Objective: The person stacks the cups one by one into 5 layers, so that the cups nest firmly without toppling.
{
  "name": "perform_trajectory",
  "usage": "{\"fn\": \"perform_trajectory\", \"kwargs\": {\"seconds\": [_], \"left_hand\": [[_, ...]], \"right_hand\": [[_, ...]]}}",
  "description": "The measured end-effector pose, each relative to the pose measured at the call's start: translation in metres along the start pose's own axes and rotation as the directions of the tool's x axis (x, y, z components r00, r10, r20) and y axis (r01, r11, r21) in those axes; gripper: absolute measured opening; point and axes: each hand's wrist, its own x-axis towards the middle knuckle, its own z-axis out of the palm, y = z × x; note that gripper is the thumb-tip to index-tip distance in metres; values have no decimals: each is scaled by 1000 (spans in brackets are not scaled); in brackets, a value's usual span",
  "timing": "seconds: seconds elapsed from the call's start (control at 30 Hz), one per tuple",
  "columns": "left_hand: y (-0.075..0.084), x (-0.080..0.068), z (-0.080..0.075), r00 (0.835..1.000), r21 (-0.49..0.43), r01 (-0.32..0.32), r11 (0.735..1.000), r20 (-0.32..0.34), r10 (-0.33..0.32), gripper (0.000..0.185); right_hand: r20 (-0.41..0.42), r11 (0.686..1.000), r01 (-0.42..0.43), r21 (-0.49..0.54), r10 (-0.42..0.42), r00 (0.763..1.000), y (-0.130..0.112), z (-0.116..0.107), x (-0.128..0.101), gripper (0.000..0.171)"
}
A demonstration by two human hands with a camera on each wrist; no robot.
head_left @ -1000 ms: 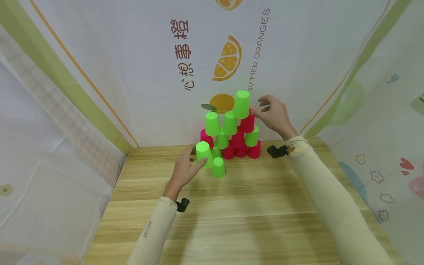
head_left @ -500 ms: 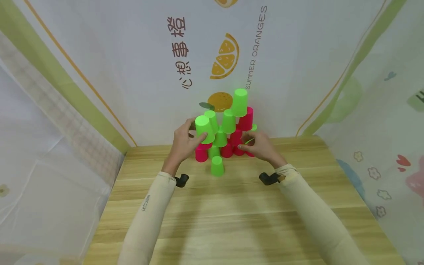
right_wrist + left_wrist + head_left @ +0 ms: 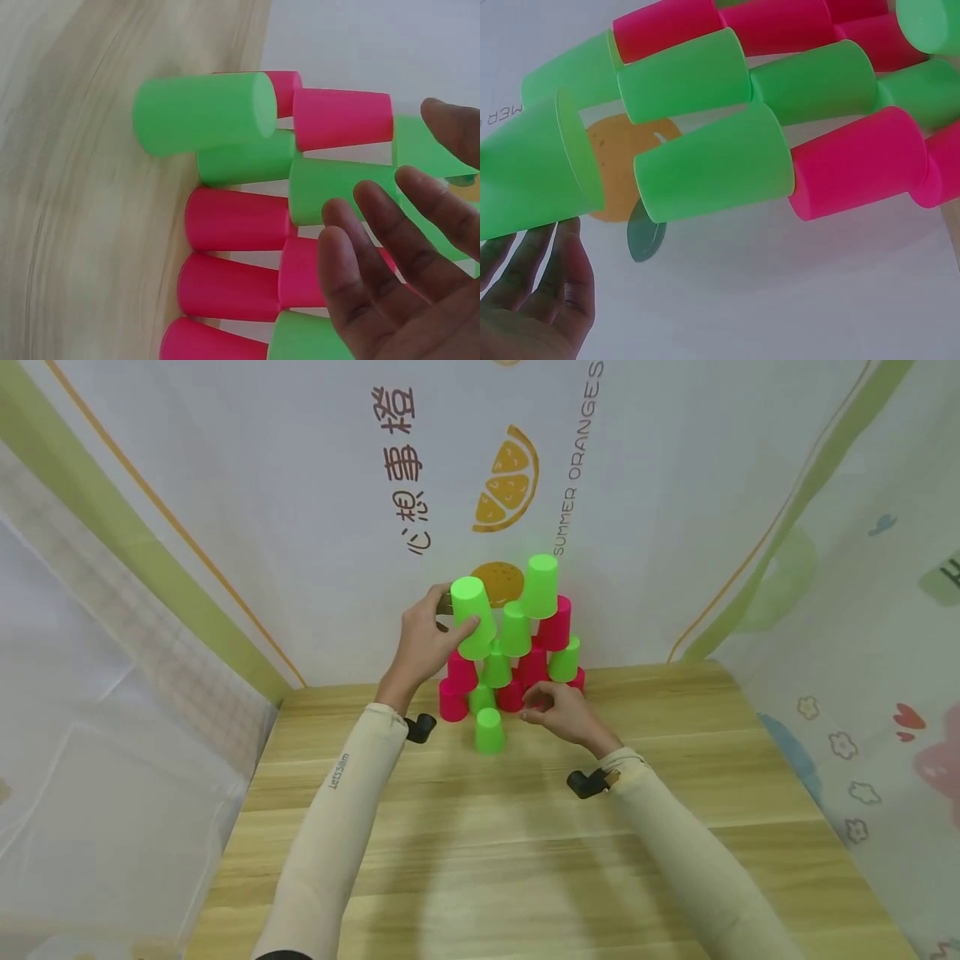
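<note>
Held cup: an upturned bright green plastic cup [image 3: 472,615], mouth down and base up, its long axis near upright with the base leaning slightly left.
Left grip: the left hand [image 3: 422,645] is curled round that cup from its left side, thumb across the near wall and fingers behind it; in the left wrist view the fingertips [image 3: 551,259] lie under the cup's rim.
Where it sits: up and right of the left grip's wrist, at the upper left shoulder of the stack of green and pink plastic cups [image 3: 525,652]. I cannot tell whether its rim already touches the pink upturned cup [image 3: 461,672] directly beneath it.
What lies beside it: the topmost green cup [image 3: 540,585] stands just right of the held one, at about the same height.
Right grip: the right hand [image 3: 558,710] is low, fingers spread and relaxed, holding nothing, close against the stack's bottom row; whether it touches is unclear.
Nearer hand: the left, plainly; the right is well below.
Loose cup: a single green upturned cup [image 3: 489,731] stands on the wooden counter [image 3: 525,860], just left of the right grip.
</note>
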Motion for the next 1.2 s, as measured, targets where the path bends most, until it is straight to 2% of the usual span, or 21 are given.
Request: {"fn": "perform_trajectory", "kwargs": {"seconds": [0.3, 0.43, 0.6, 0.93, 1.2], "left_hand": [[4, 24, 5, 1000, 43, 17, 999, -5, -17, 58], [5, 34, 9, 999, 60, 35, 998, 14, -36, 60], [5, 44, 18, 998, 64, 47, 997, 35, -49, 60], [8, 49, 27, 994, 110, 81, 991, 66, -89, 61], [7, 50, 31, 993, 132, 83, 988, 72, -93, 61]], "right_hand": [[19, 1000, -16, 4, 16, 1000, 6, 6, 0, 27], [23, 999, -39, -9, 40, 999, 12, 10, 1, 26], [23, 1000, -26, 0, 26, 999, 17, 14, 2, 29], [27, 999, -37, -1, 37, 999, 20, 18, -1, 26], [22, 999, -38, 0, 38, 999, 23, 19, -4, 26]]}}
